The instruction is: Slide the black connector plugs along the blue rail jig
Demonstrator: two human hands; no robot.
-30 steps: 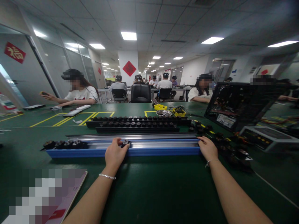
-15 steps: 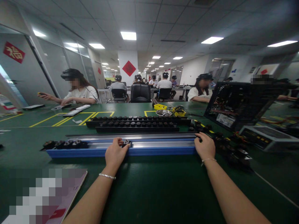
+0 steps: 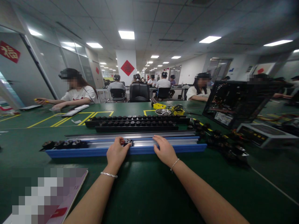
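Note:
A long blue metal channel (image 3: 93,153) with a silvery inside lies across the bench in front of me. My left hand (image 3: 116,151) pinches a small black socket module (image 3: 127,142) seated in the middle of the channel. Over the channel's right half is my right hand (image 3: 164,150), thumb and fingers apart, with nothing visible in it. Several more black socket modules (image 3: 67,143) sit in a row at the channel's left end. Just behind runs a long dark rail (image 3: 93,135) with a bright inner face.
Farther back lie two black strips filled with socket modules (image 3: 137,123). Loose black modules (image 3: 230,152) are piled at right, near a metal power supply box (image 3: 268,135) and an open computer case (image 3: 240,105). A booklet (image 3: 74,193) lies front left. Co-workers sit beyond.
My right hand has moved left from the channel's right end to over its right half. The left hand stays on the socket module, which has hardly moved.

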